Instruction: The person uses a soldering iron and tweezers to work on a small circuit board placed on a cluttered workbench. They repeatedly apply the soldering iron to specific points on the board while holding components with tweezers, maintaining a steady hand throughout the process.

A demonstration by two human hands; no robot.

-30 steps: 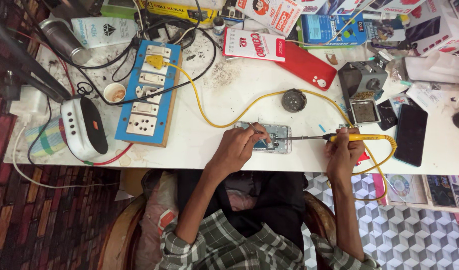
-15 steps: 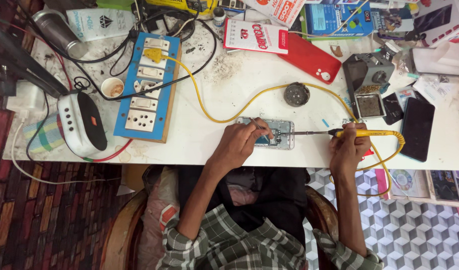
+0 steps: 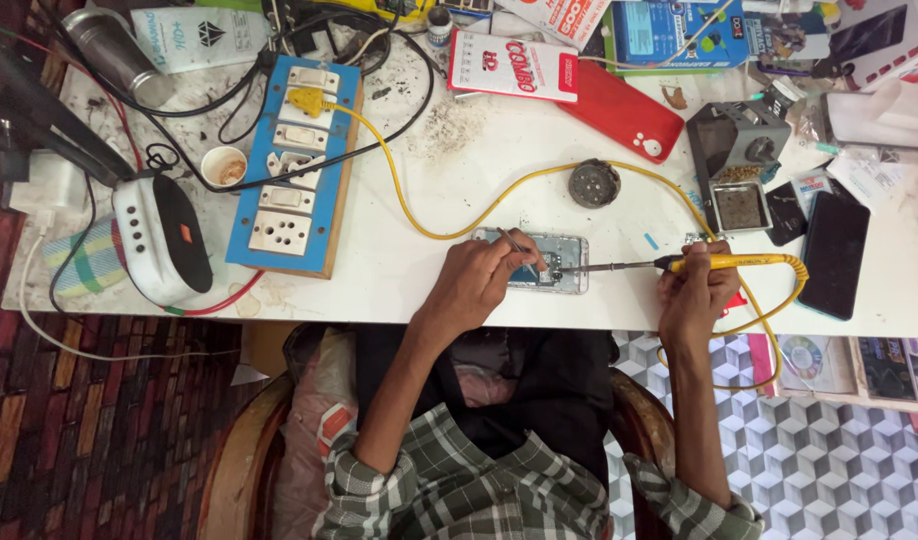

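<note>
One opened phone (image 3: 549,262), one soldering iron (image 3: 679,265), two hands working it.

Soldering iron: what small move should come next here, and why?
Probably ease the soldering iron tip a little further left onto the opened phone. The right hand holds its yellow handle level, tip at the phone's edge, while the left hand steadies tweezers on the board.

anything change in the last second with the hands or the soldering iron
Hardly anything. The left hand stays on the opened phone, pinching thin tweezers. The right hand keeps its grip on the yellow soldering iron, tip still at the phone's edge. Only the camera view drifted a little; the blue switchboard and yellow cord lie as before.
</note>
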